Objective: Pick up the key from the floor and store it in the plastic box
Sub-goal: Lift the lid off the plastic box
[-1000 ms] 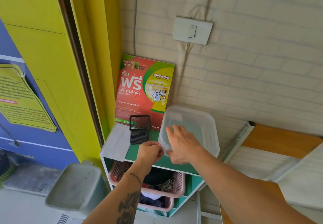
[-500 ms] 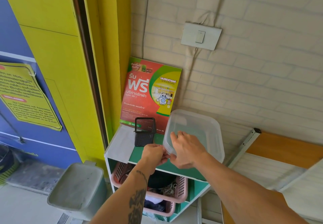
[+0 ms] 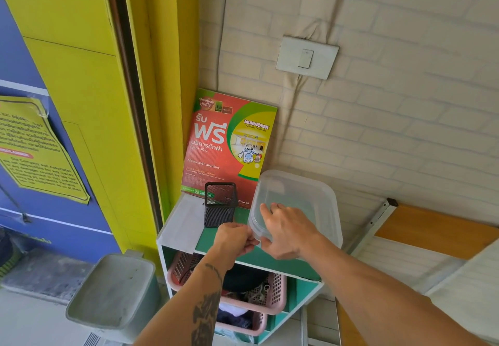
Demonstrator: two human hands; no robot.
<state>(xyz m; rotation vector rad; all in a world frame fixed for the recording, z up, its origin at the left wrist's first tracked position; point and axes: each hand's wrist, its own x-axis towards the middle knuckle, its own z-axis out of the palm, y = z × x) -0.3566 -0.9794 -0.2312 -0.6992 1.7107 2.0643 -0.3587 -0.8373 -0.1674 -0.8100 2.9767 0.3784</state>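
A clear plastic box (image 3: pixel 310 197) with its lid on stands on the green top of a small shelf unit (image 3: pixel 205 241), against the brick wall. My right hand (image 3: pixel 289 229) grips the box's near left edge, fingers over the lid and thumb under the rim. My left hand (image 3: pixel 233 237) is closed tight, its fingertips pressed against the box's near left corner. No key shows; whatever is inside the left fist is hidden.
A black mesh pen holder (image 3: pixel 220 205) stands left of the box, in front of a red poster (image 3: pixel 229 143). Pink baskets (image 3: pixel 272 299) fill the shelves below. A grey bin (image 3: pixel 113 291) sits lower left, and a folded wooden table (image 3: pixel 432 232) leans on the right.
Both hands stayed at the box's near left corner. My left hand closed in against the corner, and the right hand's fingers settled over the lid's edge.
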